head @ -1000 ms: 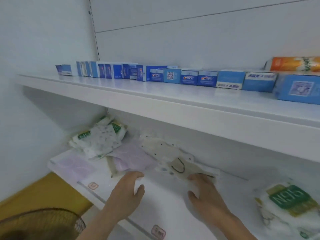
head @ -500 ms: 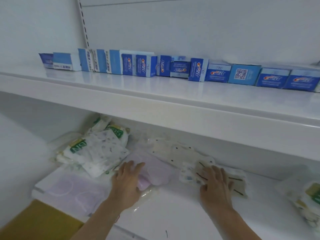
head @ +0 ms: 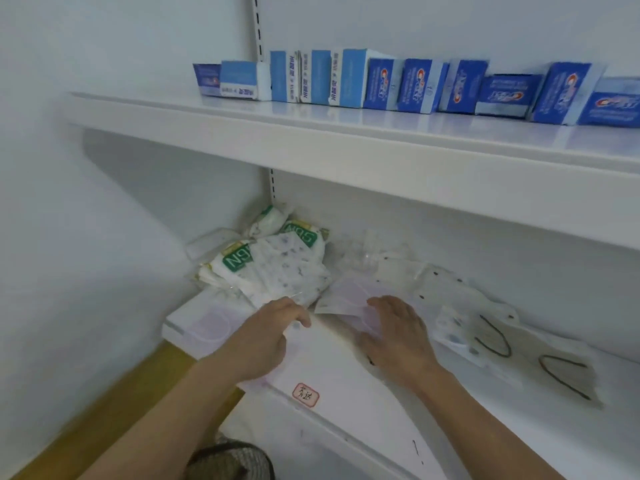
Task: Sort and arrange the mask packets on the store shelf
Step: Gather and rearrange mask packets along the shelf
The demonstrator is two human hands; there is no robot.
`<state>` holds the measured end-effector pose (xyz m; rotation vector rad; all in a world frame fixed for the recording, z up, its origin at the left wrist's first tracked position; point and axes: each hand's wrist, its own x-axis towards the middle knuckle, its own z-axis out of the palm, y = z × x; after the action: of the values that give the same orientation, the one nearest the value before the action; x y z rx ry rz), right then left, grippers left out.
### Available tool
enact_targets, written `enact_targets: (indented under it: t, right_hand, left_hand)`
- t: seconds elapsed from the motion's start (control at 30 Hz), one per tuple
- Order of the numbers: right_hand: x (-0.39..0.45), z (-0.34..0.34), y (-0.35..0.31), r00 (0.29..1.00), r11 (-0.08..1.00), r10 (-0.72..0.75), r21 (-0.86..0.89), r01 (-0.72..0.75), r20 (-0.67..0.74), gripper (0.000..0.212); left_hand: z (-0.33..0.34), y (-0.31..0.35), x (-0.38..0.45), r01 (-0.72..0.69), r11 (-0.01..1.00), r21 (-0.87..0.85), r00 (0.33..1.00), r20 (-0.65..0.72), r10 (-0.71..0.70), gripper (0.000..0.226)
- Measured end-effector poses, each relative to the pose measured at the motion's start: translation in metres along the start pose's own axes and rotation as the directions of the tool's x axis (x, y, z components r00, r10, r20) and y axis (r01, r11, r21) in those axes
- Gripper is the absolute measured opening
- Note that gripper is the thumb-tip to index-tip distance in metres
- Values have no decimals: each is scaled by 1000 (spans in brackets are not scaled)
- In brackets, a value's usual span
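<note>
upper shelf: blue boxes in a row (some upright) | red-bordered sticker on lower shelf edge

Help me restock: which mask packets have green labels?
The speckled packets piled in the lower shelf's back left corner; the pink and cream ones show none.

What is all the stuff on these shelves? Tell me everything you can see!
Boxes: about a dozen, blue and white, in a row on the top shelf.
Green-label mask packets: a pile, white with green, back left corner of the lower shelf.
Pink mask packet: one, pale pink, middle.
Loop mask packets: several, whitish with dark loops, right.
Sticker: one, red and white, shelf edge.
Left hand: on the lower shelf.
Right hand: resting on the pink mask packet.
</note>
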<state>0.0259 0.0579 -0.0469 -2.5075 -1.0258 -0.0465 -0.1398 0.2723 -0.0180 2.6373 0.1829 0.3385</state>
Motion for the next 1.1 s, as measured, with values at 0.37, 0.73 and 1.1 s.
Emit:
enact_targets:
  t: [0.37, 0.73, 1.1]
  right_hand:
    - [-6, 20, 7, 955, 975, 172, 183, -129, -243, 61]
    - [-5, 16, 12, 902, 936, 284, 297, -188, -325, 22]
    - [-24, 11, 6, 726, 917, 283, 399, -13, -626, 34]
  left_hand:
    - [-33, -50, -52, 39, 972, 232, 888, 437, -140, 76]
    - [13, 45, 2, 280, 385, -879, 827, 17, -562, 31]
    - [58, 62, -1, 163, 563, -811, 855, -169, -491, 77]
